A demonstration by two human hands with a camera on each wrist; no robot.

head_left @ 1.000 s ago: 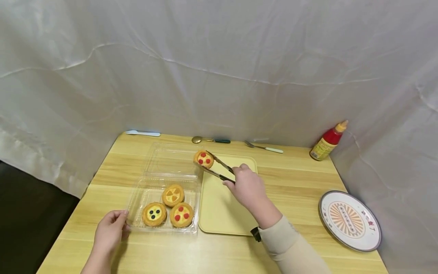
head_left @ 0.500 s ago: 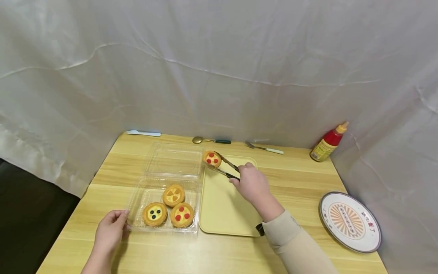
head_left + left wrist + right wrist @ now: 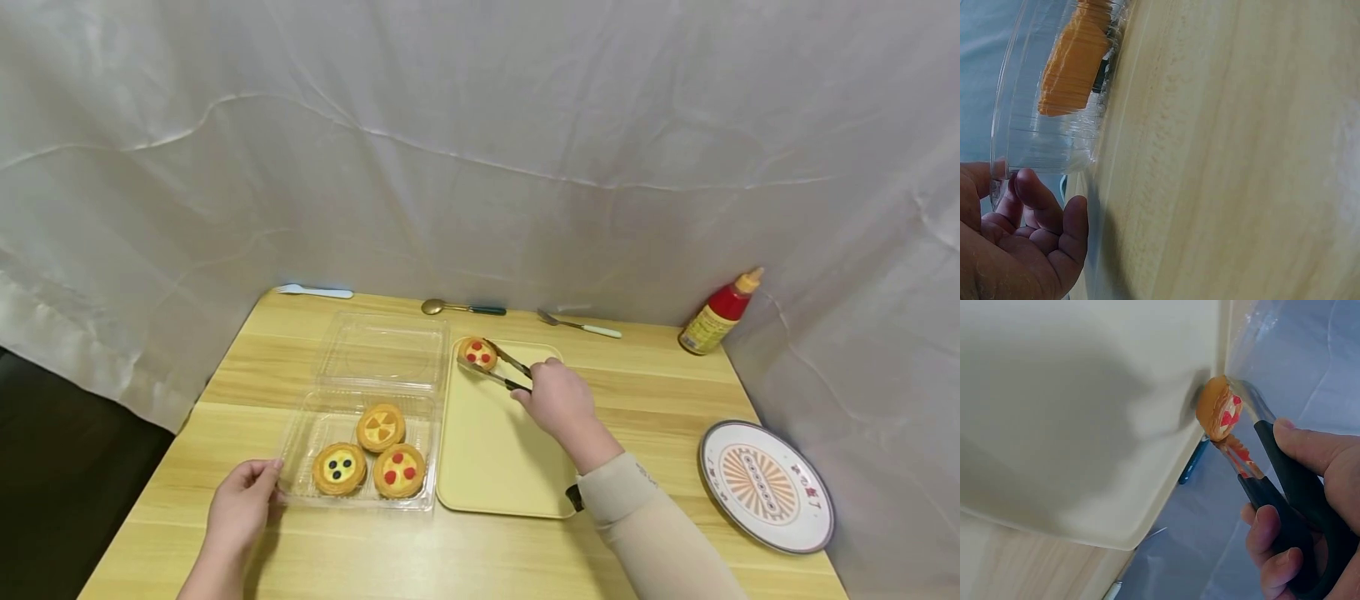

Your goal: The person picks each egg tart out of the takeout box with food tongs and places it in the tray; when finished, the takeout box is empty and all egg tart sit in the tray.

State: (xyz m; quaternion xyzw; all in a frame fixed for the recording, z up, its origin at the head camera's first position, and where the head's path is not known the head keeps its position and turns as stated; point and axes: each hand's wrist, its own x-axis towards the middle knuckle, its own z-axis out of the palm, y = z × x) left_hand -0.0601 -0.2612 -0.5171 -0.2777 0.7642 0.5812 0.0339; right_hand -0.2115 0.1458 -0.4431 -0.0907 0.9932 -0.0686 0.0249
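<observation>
- Carried rightward and lower over the past second, the tart with red dots (image 3: pixel 477 352) now sits over the far left corner of the yellow tray (image 3: pixel 491 467), well beyond the right hand's fingers (image 3: pixel 1275 540), where earlier it hung above the open lid of the clear box (image 3: pixel 360 454).
- Black-handled tongs (image 3: pixel 501 371) clamp the tart; the right hand (image 3: pixel 558 402) grips them, thumb on one arm and fingers curled round the other, squeezing the arms together.
- From the wrist view the tart appears at or just above the tray's corner; whether it touches the tray cannot be told.
- Judged from this, the transfer from box to tray looks nearly complete, with the tart not yet released.
- At the box's near left corner, the left hand (image 3: pixel 238 507) steadies it as before, fingers (image 3: pixel 1054 215) loosely bent against the plastic wall.
- Three tarts (image 3: pixel 370 454) remain in the box, just past those left fingers.
- Farther off on the wooden surface (image 3: pixel 645 400) lie a spoon (image 3: pixel 459 307), a fork (image 3: pixel 577 323), a sauce bottle (image 3: pixel 722 312) and a patterned plate (image 3: pixel 767 483).
</observation>
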